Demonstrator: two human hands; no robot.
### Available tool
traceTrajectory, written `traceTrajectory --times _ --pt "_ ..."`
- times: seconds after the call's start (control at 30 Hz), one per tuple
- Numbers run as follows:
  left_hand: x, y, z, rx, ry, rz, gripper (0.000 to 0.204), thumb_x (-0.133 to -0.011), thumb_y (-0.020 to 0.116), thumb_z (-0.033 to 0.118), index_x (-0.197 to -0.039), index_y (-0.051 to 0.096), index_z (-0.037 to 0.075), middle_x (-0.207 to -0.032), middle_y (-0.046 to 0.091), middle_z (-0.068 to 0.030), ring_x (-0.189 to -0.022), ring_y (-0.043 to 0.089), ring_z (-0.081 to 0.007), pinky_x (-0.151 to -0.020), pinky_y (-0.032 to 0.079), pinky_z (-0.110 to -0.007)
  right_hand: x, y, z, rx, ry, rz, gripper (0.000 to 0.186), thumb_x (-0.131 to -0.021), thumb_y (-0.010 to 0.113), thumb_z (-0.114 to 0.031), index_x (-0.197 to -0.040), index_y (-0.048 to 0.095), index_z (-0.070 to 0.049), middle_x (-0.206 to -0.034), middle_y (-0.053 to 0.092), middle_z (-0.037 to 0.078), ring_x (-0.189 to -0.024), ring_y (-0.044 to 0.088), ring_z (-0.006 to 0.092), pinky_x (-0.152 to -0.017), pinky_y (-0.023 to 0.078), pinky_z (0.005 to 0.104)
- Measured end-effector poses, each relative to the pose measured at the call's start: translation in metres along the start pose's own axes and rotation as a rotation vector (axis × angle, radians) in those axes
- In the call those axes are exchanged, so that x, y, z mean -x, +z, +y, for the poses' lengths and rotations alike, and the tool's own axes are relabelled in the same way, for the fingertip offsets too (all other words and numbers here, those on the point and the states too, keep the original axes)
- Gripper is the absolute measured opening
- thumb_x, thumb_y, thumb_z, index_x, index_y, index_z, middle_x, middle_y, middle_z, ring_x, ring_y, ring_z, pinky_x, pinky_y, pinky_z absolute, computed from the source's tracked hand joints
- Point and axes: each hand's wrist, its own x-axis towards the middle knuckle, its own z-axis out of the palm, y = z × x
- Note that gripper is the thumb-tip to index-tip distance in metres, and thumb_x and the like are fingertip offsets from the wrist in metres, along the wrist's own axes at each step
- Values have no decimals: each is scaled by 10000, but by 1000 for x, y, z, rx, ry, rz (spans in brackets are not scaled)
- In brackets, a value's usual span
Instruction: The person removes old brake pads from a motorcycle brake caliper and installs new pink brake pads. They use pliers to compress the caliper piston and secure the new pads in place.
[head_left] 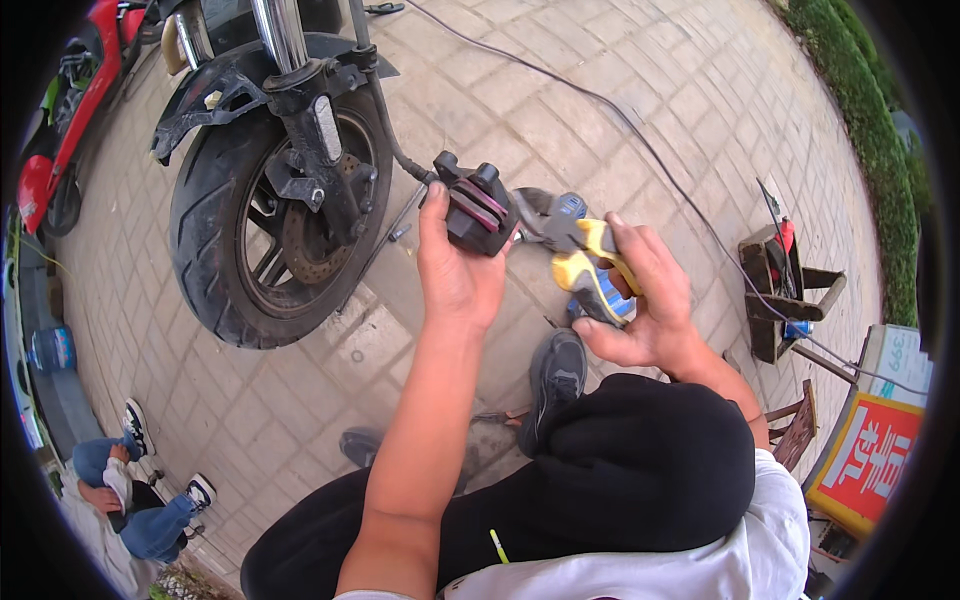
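Observation:
My left hand (458, 275) is wrapped round a black brake caliper (480, 212), holding it up with its pad slot facing upward. A black hose (385, 125) runs from the caliper toward the fork. In my right hand (650, 300) is a pair of pliers (585, 250) with yellow and black handles, its head pointing left at the caliper. Whether the jaws touch the caliper I cannot tell. Left of my hands stands the front wheel (215, 240), its brake disc (310, 250) bare of the caliper. A blue can (600, 300) shows partly behind the pliers.
A dark cable (610, 105) crosses the paved ground (480, 75). At the right is a wooden tool carrier (765, 300), near a red and yellow sign (865, 460). A red scooter (75, 120) is at far left; a seated person (140, 500) is at lower left.

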Motion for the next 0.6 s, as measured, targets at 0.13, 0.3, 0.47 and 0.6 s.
traceTrajectory --times 0.13,0.3,0.47,0.6 --pt "0 2 -5 12 27 8 423 -977 441 478 -1147 557 109 -1081 613 -60 -1005 565 -213 -896 429 -420 8 9 8 -23 -4 41 836 -647 782 -263 -1338 465 87 -871 562 146 -589 500 197 -505 432 338" --pt "-4 -10 -4 0 51 7 450 -993 395 481 -1185 548 104 -1109 611 -59 -1033 563 -203 -902 426 -394 -6 5 -2 2 118 -111 813 -656 791 -234 -1351 471 45 -942 574 155 -668 565 233 -564 473 352" --pt "-2 1 -7 41 45 12 423 -999 409 462 -1185 544 107 -1048 611 -48 -954 568 -184 -854 447 -372 -4 17 15 13 -62 49 853 -656 788 -242 -1350 426 98 -972 590 183 -707 569 249 -611 495 361" --pt "-1 -12 -8 12 78 11 429 -1002 405 454 -1203 540 100 -1077 612 -49 -1000 576 -187 -893 447 -371 -14 10 -7 3 276 -220 820 -655 787 -246 -1346 459 49 -952 582 155 -713 587 248 -599 492 370"
